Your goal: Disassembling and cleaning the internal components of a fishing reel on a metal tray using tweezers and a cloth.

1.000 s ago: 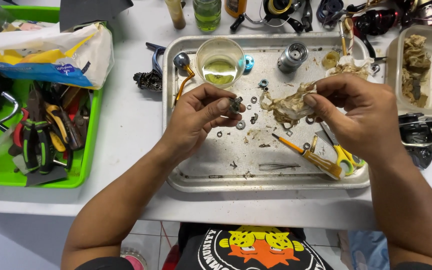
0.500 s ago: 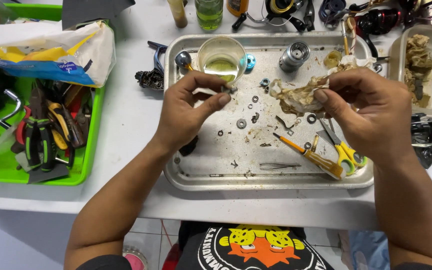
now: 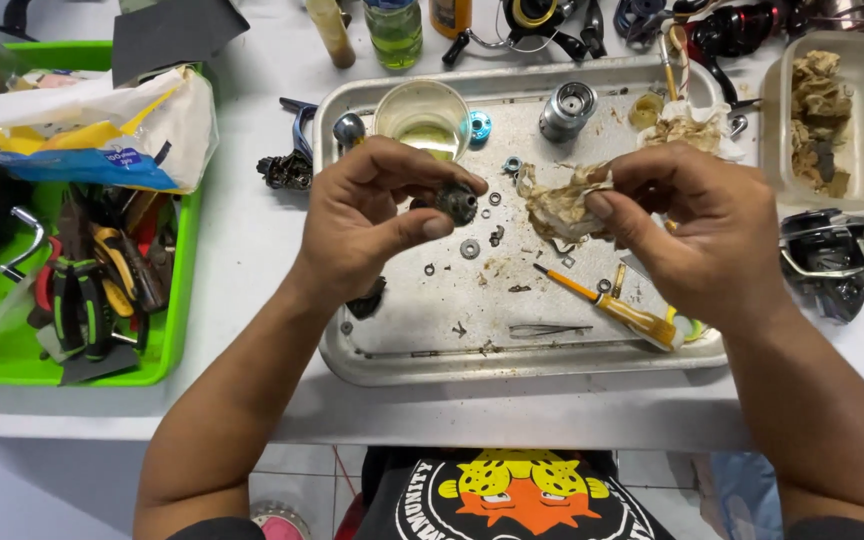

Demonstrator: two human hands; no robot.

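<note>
My left hand (image 3: 372, 225) pinches a small dark round gear-like part (image 3: 457, 203) between thumb and fingers, held just above the metal tray (image 3: 392, 350). My right hand (image 3: 692, 225) grips a dirty crumpled tissue (image 3: 560, 203) a short way to the right of the part. Small washers, rings and screws lie scattered on the tray between and below the hands. A clear cup of yellowish liquid (image 3: 422, 120) stands at the tray's back, just beyond my left hand.
A yellow-handled screwdriver (image 3: 617, 308) and tweezers (image 3: 549, 329) lie on the tray's right. A metal spool (image 3: 567, 110) stands at its back. A green tray (image 3: 177, 310) with pliers sits at left, a container (image 3: 857, 180) of used tissue and a reel body (image 3: 832, 260) at right.
Both hands have risen a little toward the back of the tray and come closer together. The left hand has turned the dark part in its fingers; the right still holds the tissue.
</note>
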